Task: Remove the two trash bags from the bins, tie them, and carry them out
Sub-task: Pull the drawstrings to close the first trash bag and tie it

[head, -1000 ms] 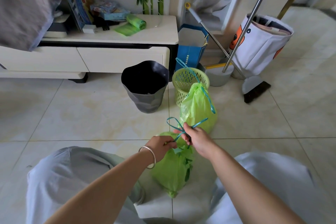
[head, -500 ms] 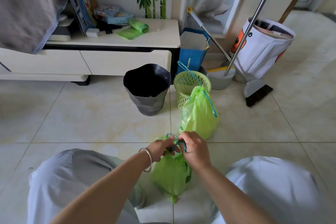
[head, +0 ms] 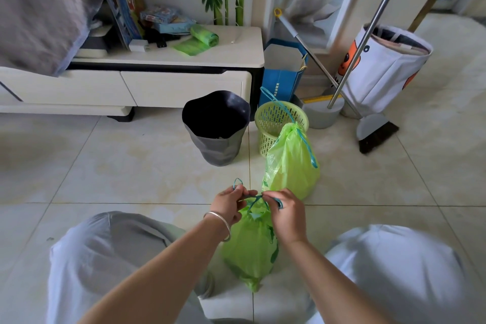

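You are crouched on the tiled floor [head: 118, 166] with both knees in view, and the near green bag [head: 249, 250] stands on the floor between them. Your left hand [head: 227, 205] pinches one end of the blue drawstring [head: 253, 198] at the bag's gathered neck, and a small loop of string sticks up above its fingers. Your right hand [head: 286, 214] pinches the other end just beside it, fingers curled over the string. The two hands sit close together above the bag's top, with the string running between them. A silver bangle [head: 219, 222] circles your left wrist.

The second green bag [head: 292, 163] stands just beyond your right hand, its neck drawn closed, with its blue string hanging down the right side. It leans against the green basket bin [head: 276, 123]. The dark bin [head: 217, 129] stands just left of the basket bin, near the low white cabinet [head: 157, 81]. On the cabinet top lies a roll of green bags [head: 201, 39]. To the right, a broom [head: 376, 131] and a blue paper bag [head: 281, 76] stand by the wall.
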